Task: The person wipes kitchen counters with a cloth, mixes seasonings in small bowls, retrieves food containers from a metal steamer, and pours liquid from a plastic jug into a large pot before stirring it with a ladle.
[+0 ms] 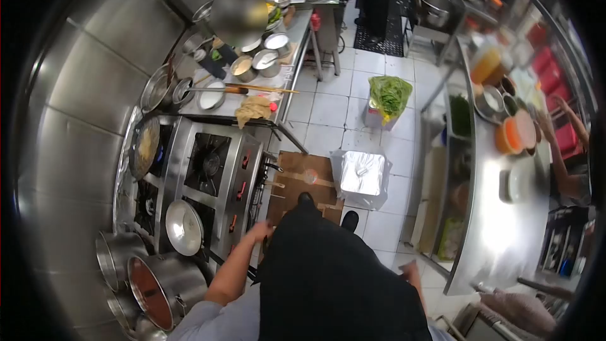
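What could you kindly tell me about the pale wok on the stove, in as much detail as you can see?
The wok is round, with sloping walls and a silvery, metal-looking inside that shines near the centre. It sits open side up on the stove, beside the big pot; whether those two touch is unclear. No food shows in it. The left hand is apart from it.

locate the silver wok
In the head view's left half, the silver wok sits on the stove, just above the large pot in the picture, left of the left hand.
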Available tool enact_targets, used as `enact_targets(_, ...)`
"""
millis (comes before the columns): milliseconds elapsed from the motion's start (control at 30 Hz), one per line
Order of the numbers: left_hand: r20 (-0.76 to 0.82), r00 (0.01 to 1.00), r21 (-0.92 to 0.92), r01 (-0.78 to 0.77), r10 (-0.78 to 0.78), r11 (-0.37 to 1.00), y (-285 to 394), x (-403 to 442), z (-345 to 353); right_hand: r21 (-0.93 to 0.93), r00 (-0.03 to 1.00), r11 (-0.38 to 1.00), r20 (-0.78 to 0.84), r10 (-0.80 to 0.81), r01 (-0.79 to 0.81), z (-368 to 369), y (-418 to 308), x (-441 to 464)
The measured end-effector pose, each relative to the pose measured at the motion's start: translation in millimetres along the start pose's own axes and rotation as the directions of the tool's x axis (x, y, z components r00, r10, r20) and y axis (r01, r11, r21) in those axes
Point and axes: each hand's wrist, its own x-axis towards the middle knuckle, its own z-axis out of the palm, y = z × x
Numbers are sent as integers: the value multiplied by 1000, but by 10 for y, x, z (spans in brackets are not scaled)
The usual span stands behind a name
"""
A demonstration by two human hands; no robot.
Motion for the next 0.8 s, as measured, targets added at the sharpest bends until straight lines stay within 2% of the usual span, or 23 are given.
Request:
enact_targets(33,-170,985,-30,16,-21,999,526,-50,-426,-202,989,973,-73,-129,112,216,-124,-250)
enact_targets(67,-342,940,-37,-18,5,999,779,27,-725,100,978,990,-173,115,-99,308,-222,-341)
enact_targets(100,-508,860,-113,-116,43,987,661,347,-874,414,908,866,-178,378,-279,431,-333,-497)
enact_targets(133,-546,838,-230,-121,-25,966,923,400,-1215,416,906,862,-171,388,-290,254,-614,-753)
enact_targets(167,-648,761,-93,-106,20,990,1115,500,-1518,630,830,697,-146,538,-342,-97,-919,-930)
enact_targets(200,-794,602,57,-59,81,997,990,880,-1661,809,730,491,-117,673,-324,-450,-1225,-1106)
enact_targets(233,-802,597,-90,-87,-20,992,1113,988,-1939,616,824,725,-209,526,-307,-235,-933,-920)
enact_targets(267,-863,505,-36,-60,-1,998,1220,1080,-2154,339,888,908,-297,351,-246,2,-616,-718)
enact_targets(300,-867,498,40,18,26,999,1313,1153,-2421,59,914,986,-370,169,-159,201,-334,-526)
enact_targets(333,-859,510,108,79,53,991,1278,1347,-2639,456,818,860,-387,425,-231,-21,-610,-611)
enact_targets(367,-895,430,199,142,121,970,1250,1497,-2738,783,662,605,-376,649,-148,-340,-974,-735)
enact_targets(400,-866,491,164,105,93,981,1455,1393,-2894,682,683,728,-496,537,-78,-718,-1225,-869)
enact_targets(433,-790,613,140,209,-18,968,1508,1511,-3059,505,530,844,-673,516,-181,-632,-1232,-738)
enact_targets(467,-798,596,329,302,92,895,1532,1576,-3102,652,629,709,-438,642,-270,-1003,-1435,-825)
enact_targets(500,-767,635,382,341,90,859,1468,1676,-3134,751,703,554,-174,690,-359,-1373,-1662,-904)
enact_targets(567,-657,754,301,269,-6,915,1450,1775,-3267,761,639,636,-427,640,-128,-1298,-1698,-741)
enact_targets(633,-738,646,378,156,196,913,1426,1759,-3225,525,409,846,-754,514,-95,-1338,-2015,-571)
enact_targets(667,-764,541,389,-49,352,920,1433,1668,-3168,738,527,664,-615,586,123,-1586,-2312,-629)
enact_targets(700,-777,408,408,-253,479,877,1549,1542,-3075,875,654,381,-479,586,299,-1945,-2607,-744)
enact_targets(767,-697,549,13,-633,461,774,2007,1203,-2819,898,830,40,-422,364,439,-2311,-2980,-682)
enact_targets(800,-579,651,-169,-685,492,708,2236,1079,-2621,881,846,-43,-439,302,472,-2432,-3182,-589)
